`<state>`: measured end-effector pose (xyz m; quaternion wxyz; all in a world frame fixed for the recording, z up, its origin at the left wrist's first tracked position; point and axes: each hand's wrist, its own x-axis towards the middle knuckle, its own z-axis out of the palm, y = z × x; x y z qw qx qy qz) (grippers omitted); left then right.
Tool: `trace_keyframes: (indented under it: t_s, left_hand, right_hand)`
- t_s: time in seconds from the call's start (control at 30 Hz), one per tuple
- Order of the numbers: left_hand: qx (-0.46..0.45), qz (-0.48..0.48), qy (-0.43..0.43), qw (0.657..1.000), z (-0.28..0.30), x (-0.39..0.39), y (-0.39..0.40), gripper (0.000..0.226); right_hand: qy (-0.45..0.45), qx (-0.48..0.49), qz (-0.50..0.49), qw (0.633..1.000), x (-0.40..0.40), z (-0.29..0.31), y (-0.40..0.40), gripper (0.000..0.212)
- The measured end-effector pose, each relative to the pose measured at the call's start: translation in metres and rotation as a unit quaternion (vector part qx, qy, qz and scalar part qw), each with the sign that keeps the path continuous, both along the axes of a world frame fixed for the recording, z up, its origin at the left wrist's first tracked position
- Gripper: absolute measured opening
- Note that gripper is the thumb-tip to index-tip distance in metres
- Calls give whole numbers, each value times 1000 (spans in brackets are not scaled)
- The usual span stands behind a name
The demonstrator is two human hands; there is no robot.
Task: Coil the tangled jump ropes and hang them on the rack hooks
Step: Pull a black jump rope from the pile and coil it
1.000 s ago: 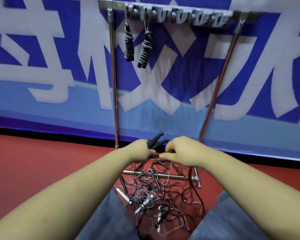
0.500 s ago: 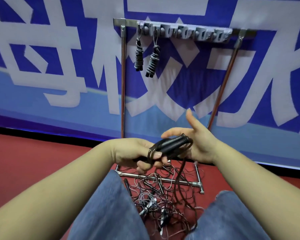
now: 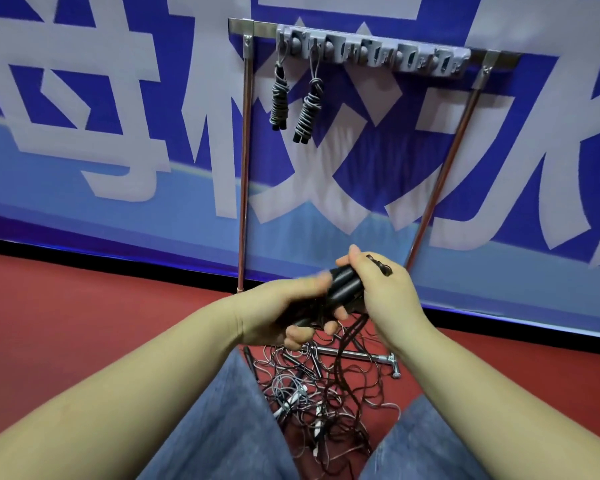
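Note:
My left hand (image 3: 284, 311) grips the two black handles (image 3: 343, 285) of a jump rope held together. My right hand (image 3: 383, 296) closes over the far end of the handles, with a strand of the dark cord lying across its back. The cord (image 3: 347, 344) trails down from the handles into a tangled pile of ropes (image 3: 326, 393) on the floor between my knees. Two coiled ropes (image 3: 279, 98) (image 3: 309, 110) hang from the leftmost hooks of the grey hook strip (image 3: 395, 55) on the metal rack.
The rack's two upright poles (image 3: 244, 174) (image 3: 440, 178) stand against a blue and white banner wall. Its base bar (image 3: 361, 356) lies on the red floor behind the pile. My knees in blue jeans (image 3: 229, 427) frame the tangle.
My right hand, spread open behind the handles half a second ago, has now closed over them. The cord has been drawn round the handles and both hands have risen slightly.

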<state>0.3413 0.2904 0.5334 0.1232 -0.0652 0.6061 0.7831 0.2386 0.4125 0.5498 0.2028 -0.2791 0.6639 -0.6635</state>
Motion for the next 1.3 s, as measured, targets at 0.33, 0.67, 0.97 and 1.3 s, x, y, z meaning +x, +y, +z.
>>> trace_keyframes:
  t_s: [0.33, 0.67, 0.97, 1.3]
  left_hand:
    - [-134, 434, 124, 882, -10, -4, 25, 30]
    - [-70, 482, 157, 859, -23, -15, 43, 7]
    - [-299, 450, 135, 831, -13, -16, 26, 25]
    - [-600, 356, -19, 716, -23, -22, 4, 31]
  right_hand:
    - [-15, -31, -98, 995, 1, 2, -4, 34]
    - [-215, -28, 7, 976, -4, 7, -7, 51]
    - [93, 164, 176, 966, 17, -34, -2, 72]
    - [16, 247, 298, 922, 32, -31, 7, 48]
